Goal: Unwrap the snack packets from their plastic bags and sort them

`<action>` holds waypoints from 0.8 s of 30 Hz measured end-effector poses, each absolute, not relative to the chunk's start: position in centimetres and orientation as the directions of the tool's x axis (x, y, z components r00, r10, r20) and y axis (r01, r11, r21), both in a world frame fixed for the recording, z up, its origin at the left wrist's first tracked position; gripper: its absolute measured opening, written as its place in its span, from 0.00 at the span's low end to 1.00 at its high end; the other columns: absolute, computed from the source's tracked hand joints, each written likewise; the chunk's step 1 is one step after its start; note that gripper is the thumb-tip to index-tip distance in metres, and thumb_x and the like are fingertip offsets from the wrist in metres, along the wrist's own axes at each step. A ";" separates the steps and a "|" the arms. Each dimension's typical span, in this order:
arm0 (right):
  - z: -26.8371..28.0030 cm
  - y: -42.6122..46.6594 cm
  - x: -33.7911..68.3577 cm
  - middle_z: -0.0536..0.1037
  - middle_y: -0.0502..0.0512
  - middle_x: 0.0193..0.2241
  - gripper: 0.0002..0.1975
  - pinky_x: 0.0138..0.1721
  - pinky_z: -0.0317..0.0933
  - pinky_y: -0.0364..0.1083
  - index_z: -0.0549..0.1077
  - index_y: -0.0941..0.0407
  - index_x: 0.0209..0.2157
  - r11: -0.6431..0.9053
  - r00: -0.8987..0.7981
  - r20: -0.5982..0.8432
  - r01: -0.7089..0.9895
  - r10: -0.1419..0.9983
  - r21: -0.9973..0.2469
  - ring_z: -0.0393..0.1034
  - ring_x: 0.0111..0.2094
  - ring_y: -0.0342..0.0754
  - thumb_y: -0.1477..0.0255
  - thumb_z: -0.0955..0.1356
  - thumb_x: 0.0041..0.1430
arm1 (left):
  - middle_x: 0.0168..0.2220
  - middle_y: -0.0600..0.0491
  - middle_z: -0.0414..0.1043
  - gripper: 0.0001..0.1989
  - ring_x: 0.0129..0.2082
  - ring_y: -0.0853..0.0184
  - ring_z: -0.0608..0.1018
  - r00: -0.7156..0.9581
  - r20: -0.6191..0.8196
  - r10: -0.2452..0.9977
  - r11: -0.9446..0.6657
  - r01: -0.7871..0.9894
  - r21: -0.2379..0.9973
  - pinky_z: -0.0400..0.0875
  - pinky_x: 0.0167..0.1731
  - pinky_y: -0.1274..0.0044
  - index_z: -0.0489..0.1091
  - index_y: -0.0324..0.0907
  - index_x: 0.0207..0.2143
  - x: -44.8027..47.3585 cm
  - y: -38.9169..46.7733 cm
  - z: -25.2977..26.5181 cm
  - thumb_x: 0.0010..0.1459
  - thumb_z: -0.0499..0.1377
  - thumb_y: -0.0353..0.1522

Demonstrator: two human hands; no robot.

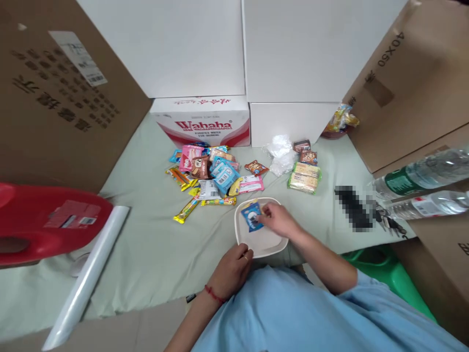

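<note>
A white, rounded-square tray (264, 244) sits at the table's front edge, close to my body. My left hand (234, 266) has its fingers closed on the tray's near left rim. Over the tray, my right hand (277, 220) pinches the right side of a blue snack packet (251, 215). A bit of yellow shows at the packet's top edge; whether the packet rests on the tray floor I cannot tell. Beyond the tray lies a heap of wrapped snacks (223, 173) in blue, pink, brown and yellow.
Green-wrapped crackers (305, 178), a star-shaped packet (256, 167) and crumpled clear plastic (282, 154) lie right of the heap. A Wahaha carton (205, 122) stands behind. Two water bottles (425, 173) and keys (392, 222) are at right; a white roll (91, 274) and red container (47, 220) at left.
</note>
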State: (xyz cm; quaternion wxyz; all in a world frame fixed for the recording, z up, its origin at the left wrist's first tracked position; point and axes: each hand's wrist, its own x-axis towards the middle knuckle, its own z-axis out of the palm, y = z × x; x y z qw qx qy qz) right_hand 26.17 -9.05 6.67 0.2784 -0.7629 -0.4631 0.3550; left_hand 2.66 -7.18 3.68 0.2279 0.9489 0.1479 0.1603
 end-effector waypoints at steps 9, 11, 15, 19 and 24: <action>6.8 -9.0 22.1 0.78 0.65 0.47 0.27 0.41 0.65 0.50 0.77 0.57 0.47 -0.308 0.208 -0.269 0.854 0.940 -0.419 0.76 0.42 0.56 0.52 0.57 0.72 | 0.54 0.46 0.78 0.22 0.48 0.59 0.80 0.717 0.451 0.531 -0.847 0.428 0.316 0.71 0.47 0.68 0.68 0.49 0.61 2.4 -5.5 4.2 0.65 0.57 0.30; 7.5 -9.4 23.9 0.79 0.62 0.45 0.25 0.42 0.65 0.49 0.78 0.56 0.47 -0.258 0.165 -0.234 0.852 0.958 -0.455 0.75 0.42 0.55 0.54 0.58 0.73 | 0.56 0.47 0.77 0.20 0.56 0.54 0.77 0.752 0.393 0.529 -0.848 0.449 0.281 0.66 0.54 0.62 0.69 0.49 0.60 3.4 -4.2 4.0 0.67 0.55 0.32; 8.8 -9.9 31.0 0.80 0.59 0.46 0.21 0.51 0.61 0.49 0.76 0.55 0.52 -0.320 0.386 0.070 0.841 0.920 -0.437 0.71 0.48 0.54 0.61 0.57 0.74 | 0.58 0.49 0.76 0.18 0.61 0.53 0.72 0.789 0.342 0.510 -0.857 0.432 0.281 0.62 0.58 0.58 0.71 0.47 0.58 4.5 -2.7 2.9 0.68 0.53 0.32; 7.7 -10.0 38.8 0.76 0.66 0.54 0.20 0.61 0.54 0.53 0.74 0.63 0.55 -0.441 0.501 0.177 0.849 0.847 -0.291 0.64 0.56 0.58 0.69 0.60 0.71 | 0.57 0.49 0.76 0.18 0.61 0.54 0.72 0.757 0.370 0.539 -0.836 0.431 0.339 0.68 0.54 0.60 0.71 0.47 0.57 4.6 -2.9 1.8 0.67 0.54 0.30; 4.8 -9.9 42.1 0.76 0.66 0.51 0.22 0.53 0.60 0.51 0.74 0.60 0.57 -0.531 0.542 -0.002 0.823 0.840 -0.200 0.67 0.51 0.59 0.65 0.68 0.64 | 0.57 0.49 0.76 0.20 0.61 0.56 0.71 0.732 0.403 0.549 -0.824 0.395 0.406 0.71 0.54 0.62 0.70 0.46 0.58 4.8 -3.1 1.2 0.66 0.54 0.27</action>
